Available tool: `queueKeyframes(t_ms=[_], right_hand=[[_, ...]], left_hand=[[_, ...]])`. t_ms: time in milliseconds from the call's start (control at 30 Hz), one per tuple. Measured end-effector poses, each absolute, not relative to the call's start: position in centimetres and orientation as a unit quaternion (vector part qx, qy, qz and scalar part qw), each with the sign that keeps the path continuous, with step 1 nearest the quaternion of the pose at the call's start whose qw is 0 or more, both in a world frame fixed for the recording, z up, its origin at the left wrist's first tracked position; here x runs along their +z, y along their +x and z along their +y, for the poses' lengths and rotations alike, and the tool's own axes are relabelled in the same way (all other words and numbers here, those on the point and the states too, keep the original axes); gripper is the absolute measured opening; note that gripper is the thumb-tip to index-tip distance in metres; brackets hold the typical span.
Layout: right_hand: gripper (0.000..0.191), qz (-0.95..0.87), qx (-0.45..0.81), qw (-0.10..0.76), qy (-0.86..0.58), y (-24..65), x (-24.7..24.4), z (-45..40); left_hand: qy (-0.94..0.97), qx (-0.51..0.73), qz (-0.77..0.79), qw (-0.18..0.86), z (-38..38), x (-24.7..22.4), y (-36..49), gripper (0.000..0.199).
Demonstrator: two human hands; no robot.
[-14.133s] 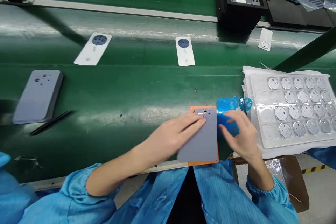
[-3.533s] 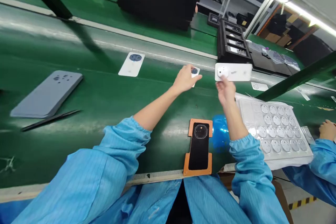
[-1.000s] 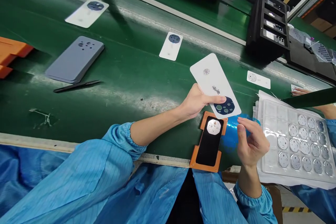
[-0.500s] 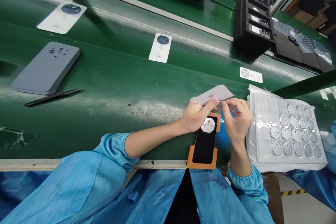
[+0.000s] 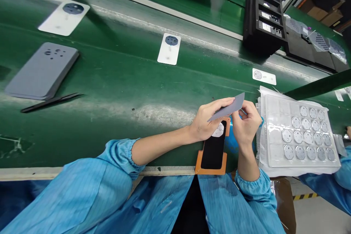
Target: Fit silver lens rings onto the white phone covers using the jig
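Observation:
My left hand (image 5: 206,121) grips a thin grey sheet (image 5: 229,110), tilted, its grey face toward the camera. At the sheet's right edge is my right hand (image 5: 246,124), thumb and fingers pinched together; what they hold, if anything, is too small to make out. Below the hands an orange fixture (image 5: 210,171) frames a black plate (image 5: 213,153) with a silvery round piece (image 5: 218,130) at its top, partly covered by my left hand. Something blue (image 5: 233,139) lies just right of the fixture.
A clear tray (image 5: 276,162) of round silvery pieces stands at right. White cards (image 5: 168,57) lie along the belt. On the left are a stack of grey sheets (image 5: 38,73) and black tweezers (image 5: 51,103). A black rack (image 5: 253,25) stands at the back; a co-worker's sleeve (image 5: 344,168) shows far right.
The sheet has been turned, from its pale face showing to its grey face. My left hand has rotated with it, and my right hand has shifted slightly. A co-worker's hand has appeared at far right.

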State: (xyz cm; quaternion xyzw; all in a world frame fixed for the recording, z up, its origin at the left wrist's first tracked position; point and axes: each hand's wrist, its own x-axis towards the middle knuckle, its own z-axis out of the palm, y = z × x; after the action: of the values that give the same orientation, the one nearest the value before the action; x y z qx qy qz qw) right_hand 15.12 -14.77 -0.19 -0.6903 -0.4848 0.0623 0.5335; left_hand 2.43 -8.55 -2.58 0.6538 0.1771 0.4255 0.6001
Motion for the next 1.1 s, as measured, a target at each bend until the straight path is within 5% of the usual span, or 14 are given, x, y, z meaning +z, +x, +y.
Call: queueKeyframes(t_ms=[333, 533, 767, 900, 1000, 1100], right_hand=[[0.01, -0.502, -0.014, 0.498, -0.707, 14.9, 0.3, -14.8], [0.009, -0.401, 0.062, 0.48, -0.778, 18.9, -0.7, -16.1], [0.015, -0.369, 0.153, 0.251, -0.882, 23.6, -4.5, -22.4], [0.03, -0.409, 0.118, 0.164, -0.89, 22.9, -5.1, -24.1], [0.034, -0.437, 0.082, 0.215, -0.87, 21.9, -3.9, -24.6], [0.017, -0.532, 0.074, 0.29, -0.792, 20.4, -2.2, -24.8]], left_hand=[[0.699, 0.422, 0.16, 0.554, -9.4, -3.3, 2.4, 0.044], [0.44, 0.389, 0.3, 0.752, -7.5, -2.2, 1.9, 0.045], [0.377, 0.362, 0.33, 0.786, -5.7, -2.1, -1.7, 0.048], [0.571, 0.324, 0.337, 0.675, -7.4, -1.9, -3.1, 0.042], [0.786, 0.282, 0.212, 0.508, -8.7, -1.9, -4.3, 0.033], [0.908, 0.262, 0.066, 0.32, -10.0, -2.4, -5.0, 0.051]])
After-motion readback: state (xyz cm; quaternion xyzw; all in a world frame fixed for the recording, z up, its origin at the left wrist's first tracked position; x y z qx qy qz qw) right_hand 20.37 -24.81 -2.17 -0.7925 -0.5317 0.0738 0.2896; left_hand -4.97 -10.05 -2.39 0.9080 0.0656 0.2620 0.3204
